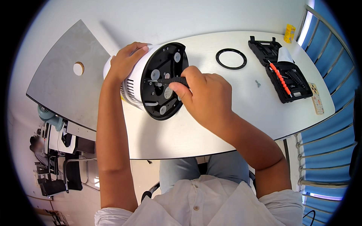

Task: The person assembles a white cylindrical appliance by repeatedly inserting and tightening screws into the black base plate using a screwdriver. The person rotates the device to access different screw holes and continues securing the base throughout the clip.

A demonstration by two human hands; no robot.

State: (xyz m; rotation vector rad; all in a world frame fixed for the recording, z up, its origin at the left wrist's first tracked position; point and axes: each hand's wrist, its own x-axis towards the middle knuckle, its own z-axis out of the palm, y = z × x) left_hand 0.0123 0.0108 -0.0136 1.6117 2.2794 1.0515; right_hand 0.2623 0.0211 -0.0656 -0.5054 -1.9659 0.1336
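A white rounded appliance (160, 97) lies on its side on the white table, its black underside turned toward the right. Round pale feet, a label and several small holes show on that underside. Over the top of the white housing, beside the slotted vents, my left hand (126, 62) grips it with curved fingers. My right hand (209, 94) is closed around the black handle of a screwdriver (171, 80). Its metal shaft points left across the underside, and the tip is near the left part of the base. Whether the tip sits in a screw is too small to tell.
A black ring (231, 59) lies behind my right hand. Small screws (258, 83) are near an open black tool case (290, 81) holding an orange flexible shaft (280, 78). A yellow box (289, 33) and a power strip (317, 98) stand by the right edge. A grey panel (75, 49) is at left.
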